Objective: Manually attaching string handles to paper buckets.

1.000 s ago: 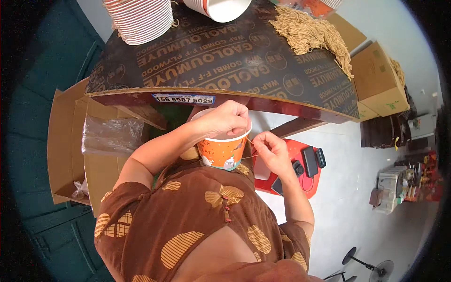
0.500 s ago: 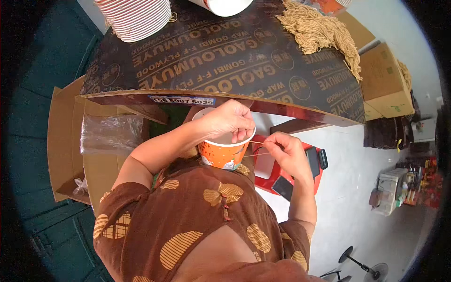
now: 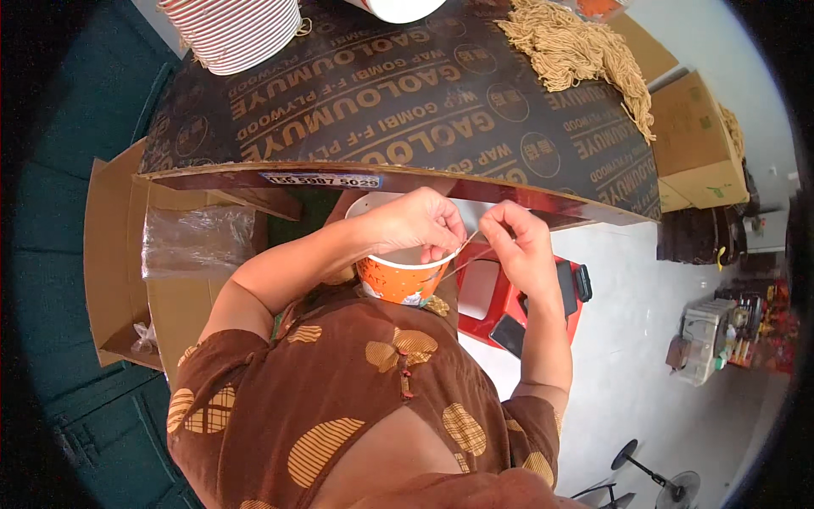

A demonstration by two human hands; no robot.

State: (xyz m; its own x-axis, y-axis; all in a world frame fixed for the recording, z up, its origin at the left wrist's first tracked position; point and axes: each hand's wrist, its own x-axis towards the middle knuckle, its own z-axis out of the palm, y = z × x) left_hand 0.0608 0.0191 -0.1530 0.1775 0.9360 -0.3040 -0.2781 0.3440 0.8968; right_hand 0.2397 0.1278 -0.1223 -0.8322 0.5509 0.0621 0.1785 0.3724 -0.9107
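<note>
An orange paper bucket (image 3: pixel 392 280) with a white inside rests on my lap, below the table's front edge. My left hand (image 3: pixel 428 227) reaches across its mouth, fingers pinched at the right side of the rim on the end of a thin tan cord (image 3: pixel 471 241). Just right of the rim, my right hand (image 3: pixel 515 242) is closed, thumb against forefinger, on the same cord. Another stretch of cord slants from the bucket's right wall up toward my right hand. The fingertips partly hide where the cord meets the rim.
On the dark plywood table (image 3: pixel 339 110) stand a stack of paper buckets (image 3: pixel 233 38), another bucket (image 3: pixel 398 7) and a bundle of tan cords (image 3: pixel 581 51). A red stool (image 3: pixel 475 327) with phones (image 3: pixel 509 336) is at right; an open cardboard box (image 3: pixel 119 254) with clear plastic (image 3: pixel 199 242) at left.
My right hand has moved up and left, close to my left hand at the rim. My left fingertips have shifted right and now pinch at the cord.
</note>
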